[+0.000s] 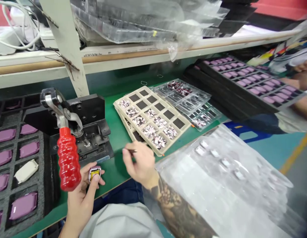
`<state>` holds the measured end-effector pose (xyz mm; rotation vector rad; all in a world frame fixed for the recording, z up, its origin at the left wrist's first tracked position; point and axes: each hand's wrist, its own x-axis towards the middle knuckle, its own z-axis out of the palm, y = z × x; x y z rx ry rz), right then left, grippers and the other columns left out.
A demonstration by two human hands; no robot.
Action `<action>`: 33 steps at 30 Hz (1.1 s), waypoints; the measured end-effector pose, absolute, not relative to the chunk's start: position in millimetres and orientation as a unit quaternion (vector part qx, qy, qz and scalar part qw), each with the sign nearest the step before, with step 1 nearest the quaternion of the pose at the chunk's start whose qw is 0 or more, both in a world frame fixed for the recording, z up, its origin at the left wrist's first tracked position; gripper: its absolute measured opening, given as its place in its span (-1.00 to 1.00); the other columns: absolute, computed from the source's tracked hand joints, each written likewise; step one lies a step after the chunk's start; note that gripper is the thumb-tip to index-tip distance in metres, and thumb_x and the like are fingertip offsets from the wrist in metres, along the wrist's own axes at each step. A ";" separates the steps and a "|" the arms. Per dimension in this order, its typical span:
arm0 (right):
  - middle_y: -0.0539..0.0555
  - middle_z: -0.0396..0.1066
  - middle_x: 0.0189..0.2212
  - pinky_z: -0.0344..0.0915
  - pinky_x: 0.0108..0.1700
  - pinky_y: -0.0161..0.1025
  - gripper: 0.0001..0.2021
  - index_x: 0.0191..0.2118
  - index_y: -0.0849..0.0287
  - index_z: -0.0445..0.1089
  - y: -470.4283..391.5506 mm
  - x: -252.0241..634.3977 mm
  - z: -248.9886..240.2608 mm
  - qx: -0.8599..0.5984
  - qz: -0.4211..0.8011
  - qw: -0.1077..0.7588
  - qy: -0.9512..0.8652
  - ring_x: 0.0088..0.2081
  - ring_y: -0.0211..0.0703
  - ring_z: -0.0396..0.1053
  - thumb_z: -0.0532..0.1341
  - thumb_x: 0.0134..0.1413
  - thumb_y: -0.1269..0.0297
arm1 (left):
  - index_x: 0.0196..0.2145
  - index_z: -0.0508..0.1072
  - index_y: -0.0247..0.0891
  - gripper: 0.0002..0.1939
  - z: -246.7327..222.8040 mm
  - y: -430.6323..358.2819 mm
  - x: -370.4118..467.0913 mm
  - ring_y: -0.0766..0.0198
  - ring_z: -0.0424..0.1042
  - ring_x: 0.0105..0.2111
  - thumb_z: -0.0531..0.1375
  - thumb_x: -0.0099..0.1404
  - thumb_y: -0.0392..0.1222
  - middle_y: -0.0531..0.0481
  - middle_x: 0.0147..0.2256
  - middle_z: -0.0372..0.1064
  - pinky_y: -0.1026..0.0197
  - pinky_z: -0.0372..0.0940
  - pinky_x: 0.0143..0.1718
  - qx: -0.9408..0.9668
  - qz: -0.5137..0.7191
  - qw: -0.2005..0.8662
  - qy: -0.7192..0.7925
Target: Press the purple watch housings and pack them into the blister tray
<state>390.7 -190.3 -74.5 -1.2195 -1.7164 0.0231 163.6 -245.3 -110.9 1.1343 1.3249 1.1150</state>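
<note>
My left hand (85,188) holds a small purple-rimmed device (95,172) with a yellow part showing inside, the thumb pressed on its face. To its right, my right hand (140,163) is closed around a thin dark tool (132,151), near the front corner of a beige tray. That beige tray (157,151) has compartments, several holding piles of small white and dark pieces. Behind my left hand stands a black clamp fixture (94,138) with a red handle (69,158).
Left, a black foam tray (43,201) holds purple casings (24,205) and one white casing (26,171). Clear trays (198,96) lie behind the beige one. A plastic sheet (193,185) bears small parts at right. Stacked black trays (230,92) and another person's arm (303,107) are farther right; a shelf (143,58) spans above.
</note>
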 end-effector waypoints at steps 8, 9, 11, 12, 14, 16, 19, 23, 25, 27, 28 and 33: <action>0.07 0.64 -0.19 0.63 -0.21 -0.18 -0.74 0.08 0.02 0.61 -227.5 366.6 -118.3 -0.460 0.271 0.665 -0.522 -0.27 -0.13 0.67 0.36 0.40 0.47 | 0.32 0.49 -0.20 -0.52 -115.9 -243.8 180.7 0.20 0.66 -0.35 0.34 0.56 0.02 -0.14 -0.11 0.72 0.19 0.55 -0.28 0.507 0.452 0.484 0.553; 0.06 0.64 -0.19 0.64 -0.24 -0.19 -0.75 0.07 0.01 0.63 -226.6 361.9 -119.5 -0.435 0.322 0.683 -0.490 -0.30 -0.14 0.68 0.37 0.40 0.46 | 0.33 0.49 -0.19 -0.51 -119.5 -243.1 181.4 0.21 0.66 -0.35 0.34 0.56 0.00 -0.12 -0.12 0.72 0.19 0.55 -0.27 0.506 0.454 0.478 0.555; 0.07 0.64 -0.15 0.67 -0.26 -0.21 -0.82 0.01 0.01 0.67 -224.7 353.2 -122.9 -0.401 0.388 0.691 -0.459 -0.31 -0.16 0.68 0.39 0.39 0.41 | 0.34 0.47 -0.19 -0.51 -124.2 -241.6 181.7 0.21 0.68 -0.34 0.34 0.56 -0.03 -0.11 -0.12 0.72 0.20 0.57 -0.26 0.497 0.464 0.482 0.553; 0.09 0.64 -0.13 0.69 -0.23 -0.20 -0.84 -0.02 0.02 0.68 -224.1 349.8 -125.1 -0.392 0.399 0.691 -0.458 -0.28 -0.16 0.69 0.40 0.39 0.40 | 0.34 0.47 -0.20 -0.52 -125.0 -240.7 181.4 0.20 0.68 -0.34 0.34 0.56 -0.04 -0.12 -0.13 0.72 0.21 0.57 -0.26 0.492 0.469 0.490 0.545; 0.11 0.66 -0.11 0.71 -0.16 -0.19 -0.84 -0.04 0.01 0.69 -223.3 345.5 -130.1 -0.386 0.396 0.686 -0.472 -0.18 -0.13 0.69 0.38 0.40 0.41 | 0.34 0.46 -0.23 -0.52 -124.1 -238.1 179.9 0.20 0.69 -0.34 0.33 0.57 -0.05 -0.13 -0.14 0.72 0.21 0.59 -0.28 0.483 0.475 0.516 0.525; 0.11 0.68 -0.11 0.71 -0.11 -0.17 -0.80 -0.01 0.00 0.68 -222.6 344.0 -135.0 -0.394 0.394 0.669 -0.492 -0.10 -0.10 0.69 0.36 0.41 0.45 | 0.34 0.45 -0.24 -0.54 -121.9 -235.2 177.8 0.21 0.69 -0.35 0.30 0.59 -0.06 -0.10 -0.20 0.71 0.23 0.59 -0.29 0.477 0.474 0.537 0.509; 0.11 0.69 -0.11 0.71 -0.06 -0.11 -0.77 0.01 0.01 0.65 -222.6 344.4 -139.1 -0.402 0.391 0.645 -0.520 -0.07 -0.08 0.68 0.35 0.40 0.48 | 0.34 0.46 -0.22 -0.56 -120.5 -233.9 176.0 0.23 0.69 -0.33 0.28 0.61 -0.06 -0.03 -0.28 0.67 0.27 0.58 -0.26 0.478 0.465 0.548 0.504; 0.10 0.69 -0.13 0.69 -0.06 -0.07 -0.78 -0.01 0.03 0.63 -223.7 344.5 -137.4 -0.400 0.357 0.640 -0.550 -0.08 -0.07 0.66 0.35 0.40 0.49 | 0.35 0.48 -0.17 -0.56 -123.7 -238.6 175.8 0.22 0.70 -0.30 0.27 0.61 -0.05 -0.03 -0.24 0.67 0.27 0.58 -0.22 0.500 0.457 0.538 0.501; 0.10 0.69 -0.14 0.68 -0.05 -0.07 -0.79 -0.02 0.03 0.63 -223.2 343.4 -135.7 -0.406 0.340 0.638 -0.559 -0.09 -0.07 0.65 0.35 0.40 0.49 | 0.35 0.48 -0.17 -0.56 -124.9 -240.1 175.1 0.21 0.70 -0.29 0.27 0.61 -0.04 -0.04 -0.23 0.68 0.26 0.58 -0.23 0.508 0.454 0.538 0.497; 0.11 0.68 -0.15 0.68 -0.05 -0.06 -0.81 -0.03 0.03 0.64 -222.3 341.9 -134.0 -0.414 0.337 0.633 -0.561 -0.09 -0.06 0.65 0.35 0.39 0.47 | 0.35 0.49 -0.17 -0.55 -124.5 -240.3 174.3 0.19 0.70 -0.30 0.27 0.61 -0.03 -0.05 -0.24 0.68 0.24 0.59 -0.23 0.509 0.451 0.538 0.498; 0.12 0.68 -0.16 0.68 -0.06 -0.05 -0.82 -0.03 0.03 0.64 -221.8 341.2 -133.2 -0.418 0.342 0.630 -0.558 -0.10 -0.04 0.66 0.36 0.39 0.46 | 0.35 0.50 -0.18 -0.55 -123.9 -240.0 174.0 0.18 0.70 -0.30 0.26 0.61 -0.03 -0.05 -0.25 0.68 0.23 0.59 -0.23 0.508 0.450 0.538 0.500; 0.12 0.67 -0.17 0.67 -0.13 -0.10 -0.88 -0.06 0.03 0.65 -219.3 343.1 -131.8 -0.423 0.385 0.628 -0.527 -0.15 -0.04 0.67 0.38 0.40 0.39 | 0.36 0.52 -0.19 -0.54 -121.6 -239.6 173.1 0.14 0.71 -0.29 0.25 0.61 -0.04 -0.11 -0.18 0.70 0.19 0.61 -0.22 0.506 0.449 0.539 0.502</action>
